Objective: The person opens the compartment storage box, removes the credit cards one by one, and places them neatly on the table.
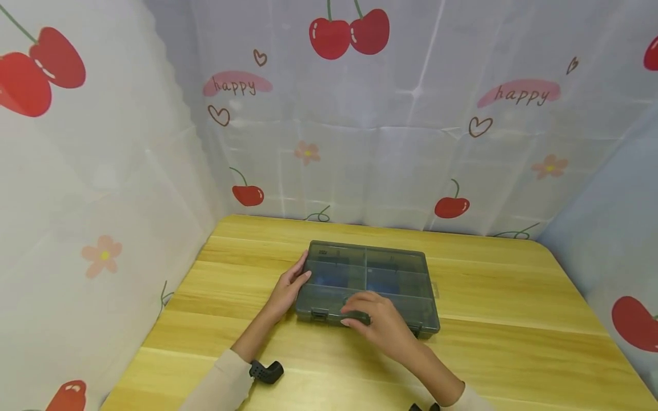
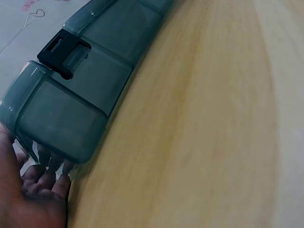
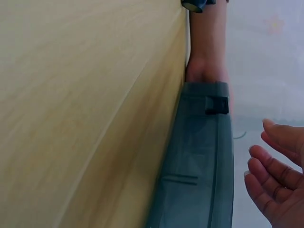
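A translucent dark grey-green compartment box (image 1: 401, 306) lies closed on the table, with dividers showing through its lid. My left hand (image 1: 284, 292) grips its left end, thumb at the top edge and fingers along the side. The left wrist view shows those fingers bent against the box's end, near a black latch (image 2: 64, 52). Over the front edge, between the two latches, hovers my right hand (image 1: 382, 324). Its fingers and thumb are loosely curved and apart, holding nothing; in the right wrist view a gap shows between these fingers (image 3: 268, 183) and the box.
The box stands on a wood-grain table (image 1: 493, 297). Pale curtains (image 1: 360, 165) with cherries, hearts and flowers hang behind the table and at both sides. A black wrist device (image 1: 266, 372) is on the left wrist, and bluish patches show inside the box.
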Action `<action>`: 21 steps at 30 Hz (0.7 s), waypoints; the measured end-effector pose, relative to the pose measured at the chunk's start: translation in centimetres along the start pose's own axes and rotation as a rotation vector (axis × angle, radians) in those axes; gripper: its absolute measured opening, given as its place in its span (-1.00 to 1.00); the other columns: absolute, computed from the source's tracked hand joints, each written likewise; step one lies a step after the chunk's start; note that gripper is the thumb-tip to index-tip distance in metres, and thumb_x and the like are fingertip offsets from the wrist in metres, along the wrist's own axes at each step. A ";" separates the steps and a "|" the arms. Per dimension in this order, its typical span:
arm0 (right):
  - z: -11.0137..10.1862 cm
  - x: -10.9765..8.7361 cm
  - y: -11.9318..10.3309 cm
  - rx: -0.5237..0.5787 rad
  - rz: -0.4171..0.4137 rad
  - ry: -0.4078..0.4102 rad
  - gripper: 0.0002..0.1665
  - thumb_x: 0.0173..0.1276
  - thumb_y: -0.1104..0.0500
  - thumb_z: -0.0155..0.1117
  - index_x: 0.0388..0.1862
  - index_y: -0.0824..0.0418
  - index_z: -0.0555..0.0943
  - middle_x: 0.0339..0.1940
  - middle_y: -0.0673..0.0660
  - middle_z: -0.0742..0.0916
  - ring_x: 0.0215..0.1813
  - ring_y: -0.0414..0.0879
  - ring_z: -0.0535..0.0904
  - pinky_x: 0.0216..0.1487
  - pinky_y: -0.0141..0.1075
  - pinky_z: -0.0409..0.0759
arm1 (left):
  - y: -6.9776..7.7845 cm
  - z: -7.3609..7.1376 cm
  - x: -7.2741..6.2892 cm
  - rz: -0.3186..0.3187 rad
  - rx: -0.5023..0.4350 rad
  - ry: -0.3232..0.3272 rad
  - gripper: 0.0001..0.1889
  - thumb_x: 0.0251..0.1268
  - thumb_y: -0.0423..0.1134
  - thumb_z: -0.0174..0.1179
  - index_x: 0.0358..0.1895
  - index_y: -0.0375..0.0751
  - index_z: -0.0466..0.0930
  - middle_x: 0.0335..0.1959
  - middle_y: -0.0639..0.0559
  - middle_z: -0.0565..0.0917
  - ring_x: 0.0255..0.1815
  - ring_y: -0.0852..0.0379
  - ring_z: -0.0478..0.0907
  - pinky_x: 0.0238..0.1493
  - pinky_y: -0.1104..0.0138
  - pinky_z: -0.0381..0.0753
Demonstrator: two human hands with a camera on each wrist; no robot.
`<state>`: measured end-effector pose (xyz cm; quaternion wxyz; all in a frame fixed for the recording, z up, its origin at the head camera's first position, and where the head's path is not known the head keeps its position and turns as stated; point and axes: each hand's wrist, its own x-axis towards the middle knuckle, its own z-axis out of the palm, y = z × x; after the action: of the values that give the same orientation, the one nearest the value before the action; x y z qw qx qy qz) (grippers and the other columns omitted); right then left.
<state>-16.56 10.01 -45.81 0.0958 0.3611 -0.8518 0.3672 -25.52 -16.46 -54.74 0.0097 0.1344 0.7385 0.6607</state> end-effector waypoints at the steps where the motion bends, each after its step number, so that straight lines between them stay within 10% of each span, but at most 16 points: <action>1: 0.3 0.2 0.0 -0.003 -0.002 -0.001 -0.79 0.21 0.22 0.55 -0.16 0.09 0.79 -0.08 -0.03 0.76 0.02 -0.10 0.68 -0.02 -0.22 0.74 | 0.0 0.0 0.0 -0.004 -0.001 0.002 -0.36 0.59 -0.01 0.07 0.62 0.11 0.11 0.63 0.18 0.08 0.63 0.12 -0.03 0.60 0.09 0.05; 21: 3.7 2.5 0.1 -0.053 -0.042 -0.033 -0.84 0.21 0.24 0.55 -0.20 0.13 0.82 -0.13 -0.02 0.73 -0.07 -0.17 0.63 0.20 -0.14 0.66 | 1.5 -0.1 -0.3 -0.042 -0.041 -0.033 -0.37 0.64 -0.19 0.02 0.64 -0.09 0.03 0.66 0.02 0.00 0.63 0.03 -0.03 0.59 0.03 0.09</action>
<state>-18.08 6.10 -47.48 0.0989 0.3820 -0.8549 0.3367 -24.97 -16.53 -53.34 0.0384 0.1295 0.7270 0.6732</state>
